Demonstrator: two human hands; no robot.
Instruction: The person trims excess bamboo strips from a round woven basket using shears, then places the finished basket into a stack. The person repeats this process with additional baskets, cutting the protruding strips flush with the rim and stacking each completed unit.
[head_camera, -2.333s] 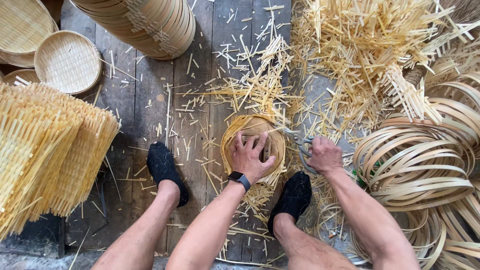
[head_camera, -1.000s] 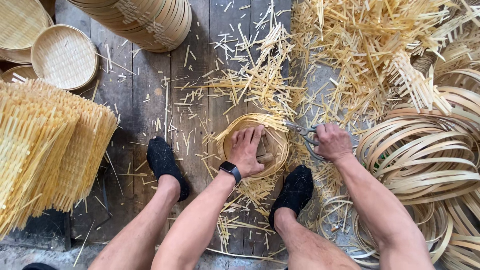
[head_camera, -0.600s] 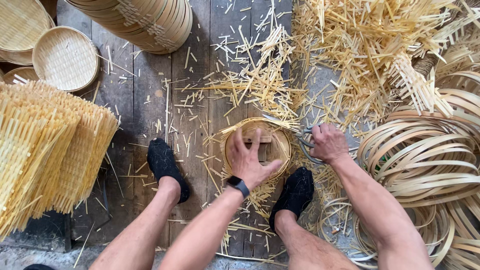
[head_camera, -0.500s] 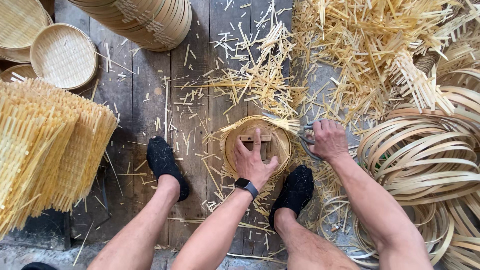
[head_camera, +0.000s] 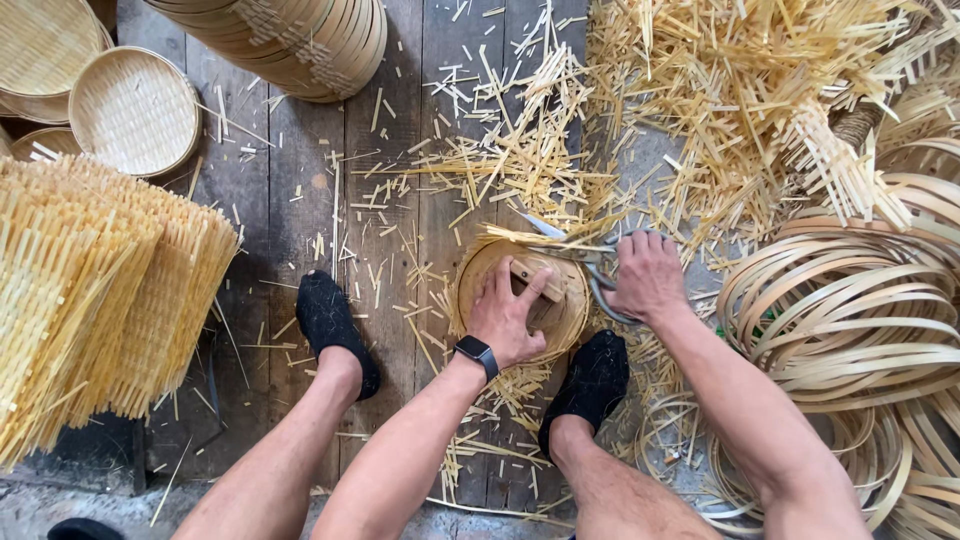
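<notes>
The left hand (head_camera: 508, 315) lies spread, fingers apart, pressing flat on the inside of a small round bamboo basket (head_camera: 520, 297) that sits on the plank floor (head_camera: 300, 210) between the person's two black shoes. One shoe (head_camera: 335, 325) is at 9 o'clock of the basket, the other (head_camera: 590, 385) at about 5 o'clock. A small wooden block (head_camera: 540, 280) rests inside the basket under the fingertips. The right hand (head_camera: 648, 278), at 3 o'clock of the basket, is closed around the handles of metal shears (head_camera: 575, 255), whose blades reach to the rim at roughly 1 o'clock, where loose strip ends stick out.

Judging by the rim, most of the circle from 3 round to 11 o'clock looks trimmed flush, while the top edge has protruding ends left to cut, so this basket seems nearly done. Offcuts (head_camera: 520, 170) litter the floor at 12 o'clock. A heap of untrimmed woven bamboo mats (head_camera: 90, 290) at 9 o'clock and coils of bamboo hoops (head_camera: 860, 320) at 3 o'clock suggest much stock remains, while finished trays (head_camera: 135, 110) and a tall stack of baskets (head_camera: 300, 40) lie at 10 to 11 o'clock
</notes>
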